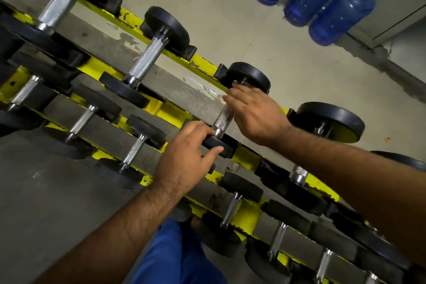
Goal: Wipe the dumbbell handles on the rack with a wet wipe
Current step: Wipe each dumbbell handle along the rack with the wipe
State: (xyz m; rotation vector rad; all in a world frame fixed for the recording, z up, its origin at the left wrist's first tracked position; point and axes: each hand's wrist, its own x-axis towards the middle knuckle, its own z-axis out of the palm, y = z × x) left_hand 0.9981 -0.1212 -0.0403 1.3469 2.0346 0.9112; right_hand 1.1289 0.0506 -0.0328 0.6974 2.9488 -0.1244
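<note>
A: So, which step is in hand now?

B: The wiping of one handle, I think. In the middle of the frame the right hand (255, 115) is curled over the upper part of a knurled handle (223, 120). Its fingers reach to the far plate (251, 76) of that dumbbell.

A: Does it hold the wet wipe?

B: A small pale edge shows beside the fingertips (230, 97), but it is blurred. I cannot tell if this is the wipe or only a shine on the metal.

A: And the other hand?

B: The left hand (191, 152), just below the centre, grips the near plate (219, 143). The thumb lies on its rim and the fingers are on top. I judge that it steadies the dumbbell on the yellow rack (244, 155).

A: Where are the other handles?

B: They run from the upper left to the lower right, on two tiers. The next one up the row (147, 57) is left of centre. Blue bottles (341, 11) stand at the upper right.

A: What does the next move call for?

B: Probably a slide of the right hand down the handle toward the near plate, with some turning, so that the whole knurled part is covered. Then on to a neighbour.
</note>
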